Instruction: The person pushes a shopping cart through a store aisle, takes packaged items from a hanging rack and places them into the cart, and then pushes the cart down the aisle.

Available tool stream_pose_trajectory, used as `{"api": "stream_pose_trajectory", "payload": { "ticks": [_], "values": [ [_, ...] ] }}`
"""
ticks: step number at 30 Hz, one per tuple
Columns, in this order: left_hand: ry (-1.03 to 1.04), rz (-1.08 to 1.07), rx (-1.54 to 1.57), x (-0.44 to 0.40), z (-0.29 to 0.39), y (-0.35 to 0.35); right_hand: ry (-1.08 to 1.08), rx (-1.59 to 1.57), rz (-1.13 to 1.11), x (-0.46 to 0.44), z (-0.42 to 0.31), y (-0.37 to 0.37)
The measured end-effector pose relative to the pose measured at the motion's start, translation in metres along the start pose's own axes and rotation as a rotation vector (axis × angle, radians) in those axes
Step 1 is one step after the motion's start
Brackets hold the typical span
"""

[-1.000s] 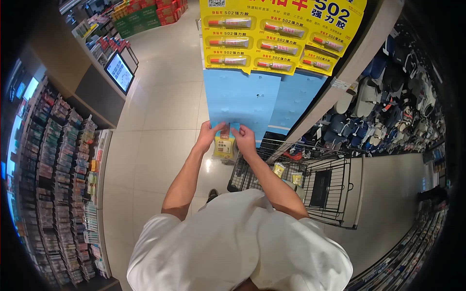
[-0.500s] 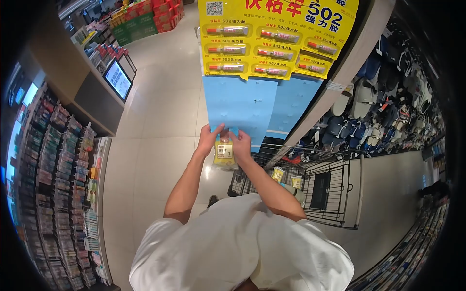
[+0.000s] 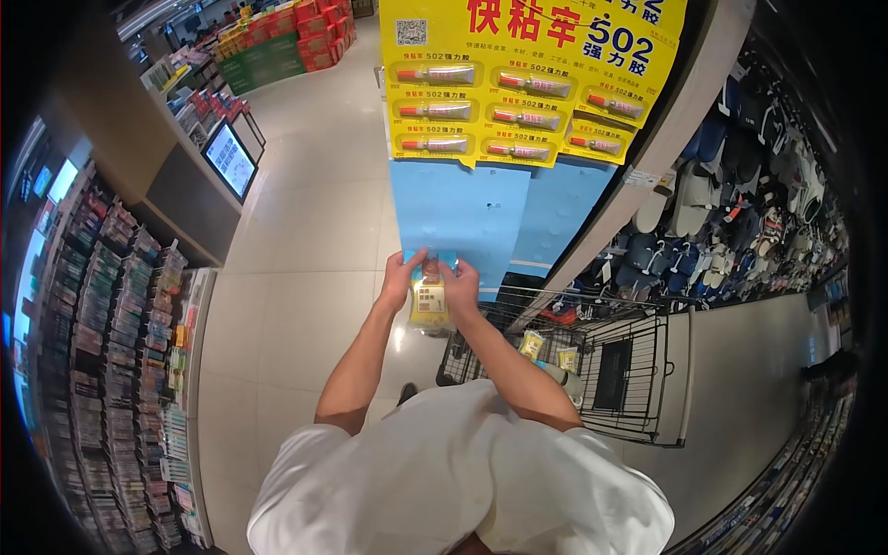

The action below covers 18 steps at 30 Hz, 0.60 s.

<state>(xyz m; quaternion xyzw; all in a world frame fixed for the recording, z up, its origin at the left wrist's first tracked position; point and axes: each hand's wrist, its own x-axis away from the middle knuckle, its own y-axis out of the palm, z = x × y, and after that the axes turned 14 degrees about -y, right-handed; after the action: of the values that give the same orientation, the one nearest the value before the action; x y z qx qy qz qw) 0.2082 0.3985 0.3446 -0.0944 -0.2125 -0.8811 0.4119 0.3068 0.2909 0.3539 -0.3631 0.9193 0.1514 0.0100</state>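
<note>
A yellow packet with a white printed label and a blue upper edge hangs in front of me, over the floor. My left hand pinches its top left corner. On the other side my right hand grips the top right corner, so both thumbs are near the blue edge. Just beyond the hands is a blue backing card, below yellow cards of small glue tubes. The packet's back and some of my fingertips are hidden.
A wire shopping cart stands at my right, holding two yellow packets and a greyish item. Slippers hang at the right. Shelves of small packaged goods line the left, near a screen sign. Red boxes are stacked farther off.
The view has shifted, so the display, cart and hands appear slightly lower. Both hands keep hold of the packet at its top.
</note>
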Motion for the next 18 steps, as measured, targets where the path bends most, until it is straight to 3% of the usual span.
{"api": "stream_pose_trajectory", "payload": {
  "ticks": [4,10,13,16,18],
  "values": [
    [0.008,-0.077,0.144,0.004,0.004,0.002,-0.045,-0.019,-0.037,0.003,0.004,0.0],
    [-0.114,-0.104,0.07,0.015,0.02,0.003,-0.14,0.029,-0.009,0.021,0.016,0.006],
    [-0.083,-0.073,-0.008,0.014,0.02,-0.002,-0.076,0.247,-0.068,0.015,0.026,-0.004],
    [-0.021,-0.072,-0.083,0.014,0.025,-0.002,-0.077,-0.038,-0.012,0.013,0.032,0.001],
    [0.022,-0.087,-0.126,0.017,0.029,0.001,-0.037,0.0,-0.024,0.011,0.031,0.0]
  ]
}}
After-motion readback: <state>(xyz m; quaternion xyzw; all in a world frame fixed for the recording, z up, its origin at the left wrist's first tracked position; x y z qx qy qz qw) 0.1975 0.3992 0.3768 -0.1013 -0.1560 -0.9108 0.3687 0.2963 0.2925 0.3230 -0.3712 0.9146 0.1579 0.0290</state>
